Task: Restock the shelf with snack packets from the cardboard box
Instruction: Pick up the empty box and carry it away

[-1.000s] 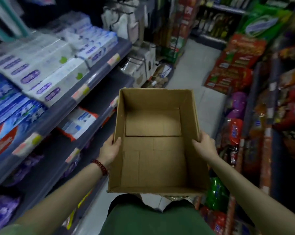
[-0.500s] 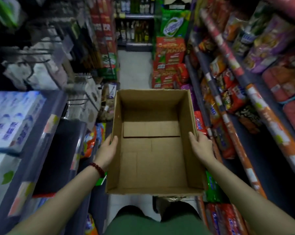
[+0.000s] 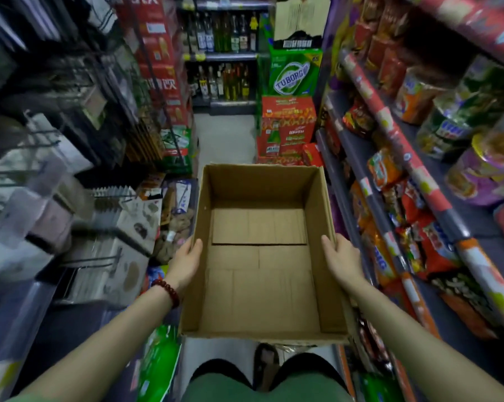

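An open brown cardboard box (image 3: 260, 288) is held level in front of me, and nothing lies inside it. My left hand (image 3: 185, 261) grips its left wall, fingers over the rim; a red bead bracelet sits on that wrist. My right hand (image 3: 342, 259) grips the right wall the same way. Snack packets (image 3: 410, 227) in orange and red fill the tiered shelf (image 3: 390, 134) on my right.
A narrow aisle floor (image 3: 224, 137) runs ahead to a bottle shelf (image 3: 224, 56). Stacked red cartons (image 3: 288, 126) and a green Tuborg case (image 3: 294, 72) stand at the right shelf's end. Wire racks with household goods (image 3: 99, 227) crowd the left side.
The view has swung right from the toothpaste shelf on the left to face down the aisle. Both hands have kept their grip on the box.
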`<move>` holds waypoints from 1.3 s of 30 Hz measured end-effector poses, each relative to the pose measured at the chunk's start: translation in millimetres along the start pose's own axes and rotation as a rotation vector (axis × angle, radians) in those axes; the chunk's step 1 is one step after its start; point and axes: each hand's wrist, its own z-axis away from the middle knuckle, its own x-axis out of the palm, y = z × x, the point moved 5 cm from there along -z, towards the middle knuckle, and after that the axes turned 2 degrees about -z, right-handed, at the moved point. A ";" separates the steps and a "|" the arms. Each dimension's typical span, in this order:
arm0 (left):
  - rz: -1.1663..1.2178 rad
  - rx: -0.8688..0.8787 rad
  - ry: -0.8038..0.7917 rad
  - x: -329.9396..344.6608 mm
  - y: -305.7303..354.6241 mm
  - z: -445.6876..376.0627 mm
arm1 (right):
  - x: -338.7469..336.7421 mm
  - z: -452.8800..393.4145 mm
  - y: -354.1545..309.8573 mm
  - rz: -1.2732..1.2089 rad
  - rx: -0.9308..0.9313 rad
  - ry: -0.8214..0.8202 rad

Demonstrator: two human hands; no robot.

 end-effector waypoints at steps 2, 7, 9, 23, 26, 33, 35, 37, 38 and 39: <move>0.010 -0.010 0.016 -1.5 16.9 -24.1 | 4.0 -35.8 -16.1 0.008 -0.008 -0.019; 0.070 -0.060 0.020 -5.2 37.2 -96.4 | 22.5 -113.0 -52.1 0.033 -0.022 -0.048; 0.061 -0.077 0.027 -8.4 45.8 -128.4 | 32.9 -142.9 -68.8 0.042 -0.032 -0.060; 0.064 -0.074 -0.059 -48.9 152.2 -390.1 | 88.9 -349.0 -218.5 -0.008 -0.017 0.005; 0.070 -0.064 -0.046 -52.8 176.6 -434.5 | 99.0 -394.4 -240.6 -0.010 -0.011 0.009; 0.066 -0.120 0.013 -51.2 215.2 -544.4 | 131.4 -521.6 -287.0 -0.022 -0.040 -0.041; 0.077 -0.115 0.044 -47.1 229.4 -575.3 | 139.9 -561.9 -303.6 -0.029 -0.058 -0.058; 0.094 -0.123 0.061 -42.4 245.8 -603.7 | 144.1 -602.5 -322.1 -0.024 -0.078 -0.068; 0.085 -0.140 0.079 -41.8 252.0 -617.4 | 145.1 -621.3 -330.7 -0.019 -0.080 -0.071; 0.071 -0.163 0.096 -41.2 258.4 -630.7 | 145.5 -638.1 -340.4 -0.016 -0.086 -0.077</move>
